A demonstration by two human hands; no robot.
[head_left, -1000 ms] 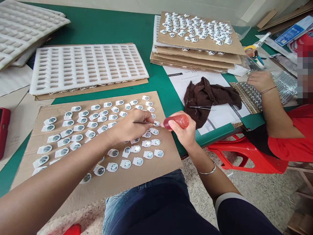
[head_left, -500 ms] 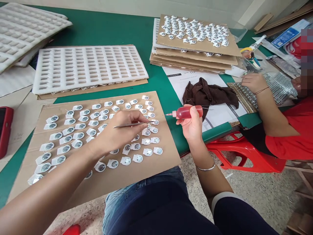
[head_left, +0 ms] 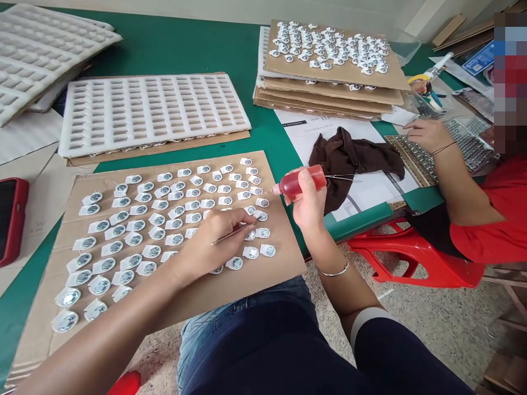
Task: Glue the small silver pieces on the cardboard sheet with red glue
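Observation:
My left hand (head_left: 212,241) is closed on thin metal tweezers (head_left: 230,236), whose tip lies at a round silver piece (head_left: 261,216) on a white paper tab near the sheet's right side. My right hand (head_left: 309,206) grips a small squeeze bottle (head_left: 297,182) of red liquid. Its thin nozzle points left, above the pieces at the right edge. Thin metal prongs (head_left: 343,177) stick out behind this hand; what they belong to is hidden. Rows of similar round pieces cover the cardboard sheet (head_left: 284,241), some of them hidden under my left hand and forearm.
A white foam tray (head_left: 152,112) lies beyond the sheet, with more trays (head_left: 37,55) at far left. Stacked cardboard (head_left: 329,101) bears more pieces. A brown cloth (head_left: 356,153) rests on papers. At right, a co-worker's hand (head_left: 428,134) touches a rack of metal parts. A red phone (head_left: 12,219) lies left.
My right hand has moved the bottle left, closer to the pieces. My left hand with the tweezers has shifted slightly right and down, to a lower piece in the right-hand column.

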